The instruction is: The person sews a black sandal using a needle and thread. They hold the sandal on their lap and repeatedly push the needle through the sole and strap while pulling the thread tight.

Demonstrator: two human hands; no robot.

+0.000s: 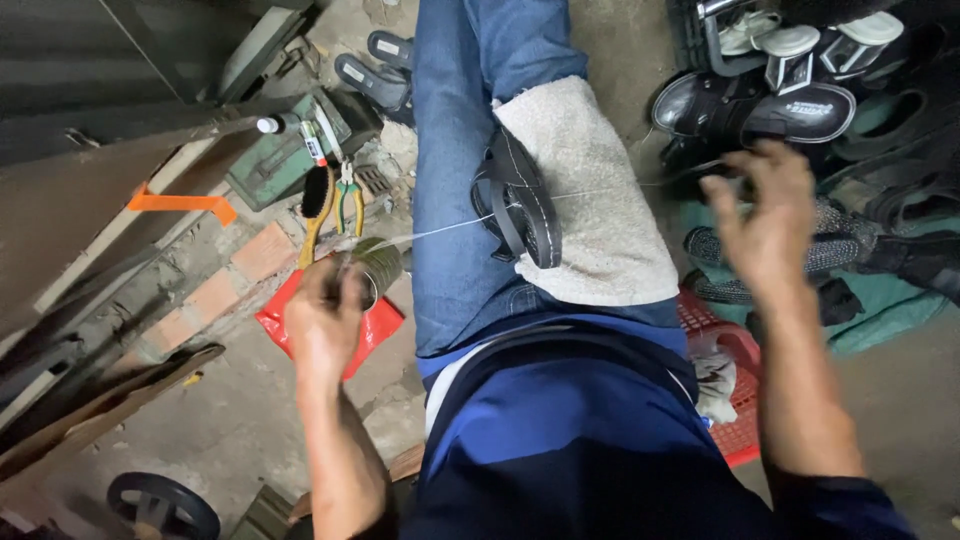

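- Head view: left hand (pixel 322 318) gripped a thread spool (pixel 375 268); right hand (pixel 762 208) pulled thread (pixel 440 231) taut, fingers loosely curled (blurred).
- Black sandal (pixel 520 205) lay on the lap towel (pixel 600 200).
- Judged: keep tension even so stitches seat.

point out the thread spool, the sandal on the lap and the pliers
thread spool (pixel 378 268), head view, on its dark wound side beside the left hand's fingers
sandal (pixel 520 205), head view, on the black stitched strap, lying on the towel over the lap
pliers (pixel 348 205), head view, on the green and yellow handles
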